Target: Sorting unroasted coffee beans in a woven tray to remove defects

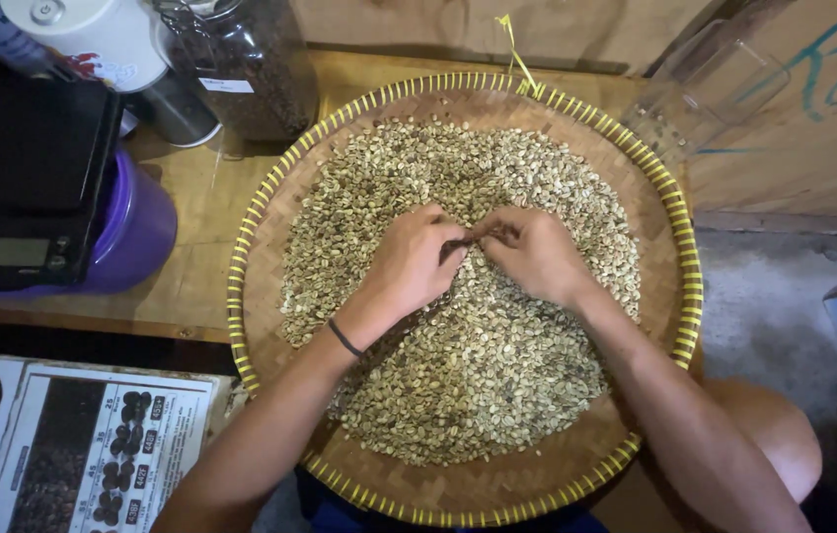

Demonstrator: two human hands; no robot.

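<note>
Mid-tray [263, 296], hands [473, 259] amid beans [497, 375]

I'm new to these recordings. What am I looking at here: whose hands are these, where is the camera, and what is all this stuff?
There is no machine. A camera worn on a person's head looks down at their own two bare hands. The left hand and right hand meet, fingers pinched, over a heap of pale green beans spread in a round woven tray with a yellow rim. Whether a bean is pinched is too small to tell. Beside the tray are a black scale on a purple tub, a jar of dark beans and a printed chart.
</note>
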